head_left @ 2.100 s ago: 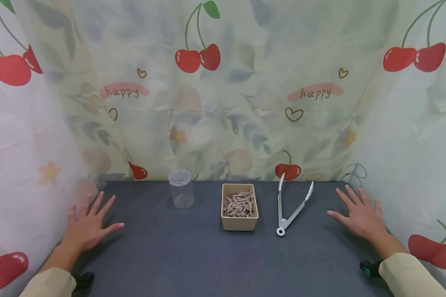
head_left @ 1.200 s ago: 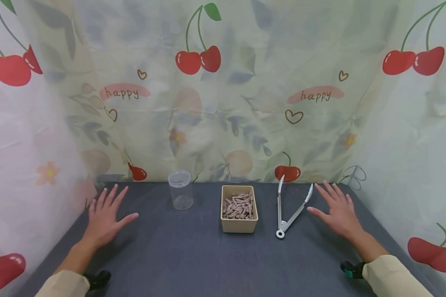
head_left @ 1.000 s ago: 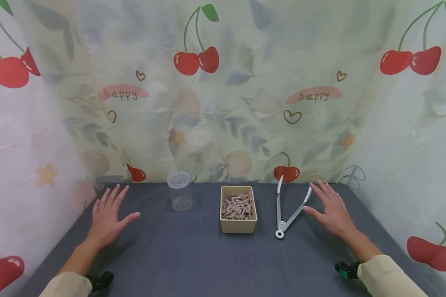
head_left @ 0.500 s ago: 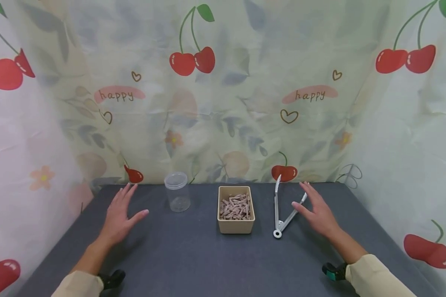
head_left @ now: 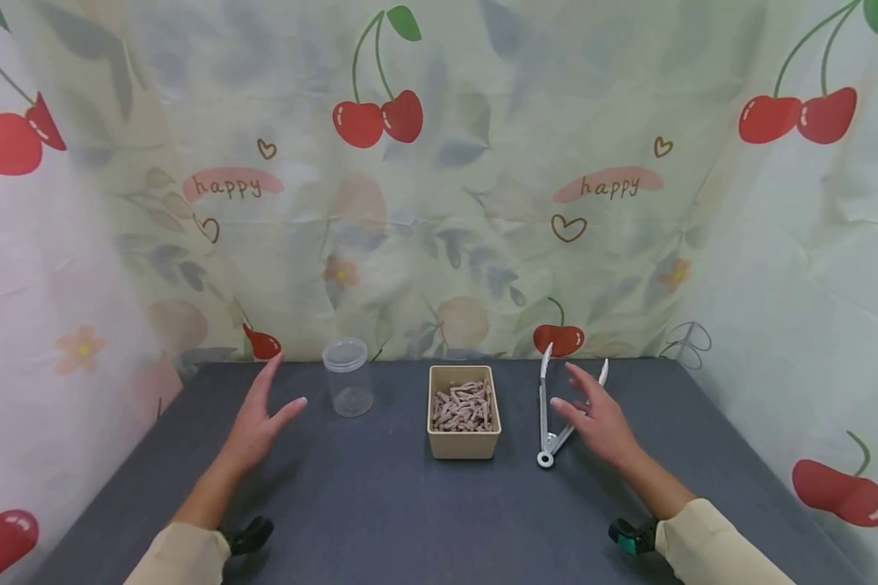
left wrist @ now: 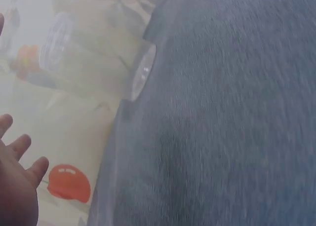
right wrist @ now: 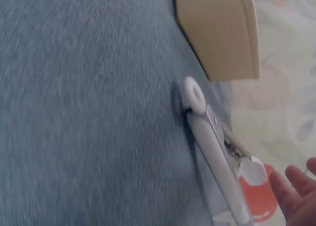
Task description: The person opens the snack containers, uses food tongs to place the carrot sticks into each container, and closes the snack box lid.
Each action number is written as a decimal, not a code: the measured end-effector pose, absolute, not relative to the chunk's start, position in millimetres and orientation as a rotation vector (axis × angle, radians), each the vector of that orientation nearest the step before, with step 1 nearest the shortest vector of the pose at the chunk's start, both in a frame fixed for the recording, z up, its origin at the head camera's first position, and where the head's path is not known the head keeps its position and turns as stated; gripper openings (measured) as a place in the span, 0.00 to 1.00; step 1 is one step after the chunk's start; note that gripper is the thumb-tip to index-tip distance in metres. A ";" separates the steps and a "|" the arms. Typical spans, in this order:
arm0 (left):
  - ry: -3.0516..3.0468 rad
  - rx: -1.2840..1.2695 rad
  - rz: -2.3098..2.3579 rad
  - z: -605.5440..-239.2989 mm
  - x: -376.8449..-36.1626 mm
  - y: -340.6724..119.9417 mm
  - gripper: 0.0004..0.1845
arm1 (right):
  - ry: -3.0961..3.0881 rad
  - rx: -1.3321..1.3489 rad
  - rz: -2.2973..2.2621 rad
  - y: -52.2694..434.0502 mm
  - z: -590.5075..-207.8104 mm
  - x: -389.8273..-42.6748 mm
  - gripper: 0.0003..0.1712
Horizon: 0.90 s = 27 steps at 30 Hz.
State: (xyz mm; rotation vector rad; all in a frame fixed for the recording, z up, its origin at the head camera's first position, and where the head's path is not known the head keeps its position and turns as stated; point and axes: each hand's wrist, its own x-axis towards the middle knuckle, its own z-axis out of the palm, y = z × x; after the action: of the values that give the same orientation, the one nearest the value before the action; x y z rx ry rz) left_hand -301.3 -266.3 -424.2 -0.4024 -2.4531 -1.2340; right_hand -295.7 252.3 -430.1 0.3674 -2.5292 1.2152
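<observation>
1. Right hand [head_left: 598, 419] spread wide, fingers straight, holding nothing, hovering over the right arm of the white tongs [head_left: 545, 406]
2. Tongs lying open in a V on the grey bench [head_left: 410, 512], ring end at 7 o'clock of that hand
3. Left hand [head_left: 259, 418] open and empty, clear jar [head_left: 347, 388] near at its 2 o'clock, apart
4. Tan box [head_left: 464, 411] of brown pieces between jar and tongs
</observation>
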 end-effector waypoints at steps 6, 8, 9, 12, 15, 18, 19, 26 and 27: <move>-2.408 -0.351 -1.403 -425.0 -308.1 -256.2 0.43 | -2.466 0.388 1.328 236.9 -430.2 -295.7 0.36; -2.363 -0.357 -1.463 -425.5 -311.3 -252.3 0.42 | -2.450 0.394 1.367 232.4 -431.1 -296.4 0.34; -2.350 -0.354 -1.483 -425.3 -312.5 -250.3 0.42 | -2.448 0.394 1.378 229.9 -431.4 -296.6 0.34; -2.307 -0.349 -1.544 -423.9 -315.1 -244.1 0.42 | -2.438 0.398 1.415 222.0 -432.5 -297.1 0.33; -2.280 -0.342 -1.618 -420.0 -315.6 -235.8 0.41 | -2.449 0.392 1.431 214.9 -434.3 -296.5 0.33; -2.249 -0.343 -1.693 -414.1 -313.9 -226.9 0.41 | -2.458 0.385 1.466 208.3 -435.8 -295.4 0.33; -2.233 -0.344 -1.717 -412.7 -314.1 -224.3 0.41 | -2.464 0.384 1.479 206.1 -436.2 -295.0 0.33; -2.149 -0.301 -1.746 -428.8 -331.6 -215.2 0.40 | -2.490 0.383 1.552 194.8 -441.4 -294.4 0.33; -2.144 -0.287 -1.745 -432.6 -334.6 -214.6 0.40 | -2.488 0.385 1.568 193.1 -442.1 -294.2 0.33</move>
State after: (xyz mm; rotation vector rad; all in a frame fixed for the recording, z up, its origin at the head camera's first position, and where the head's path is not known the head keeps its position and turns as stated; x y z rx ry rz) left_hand -334.6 -214.6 -432.6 -0.2868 -2.1441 -1.7446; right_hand -294.2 193.1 -442.1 0.3845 -2.4875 1.5682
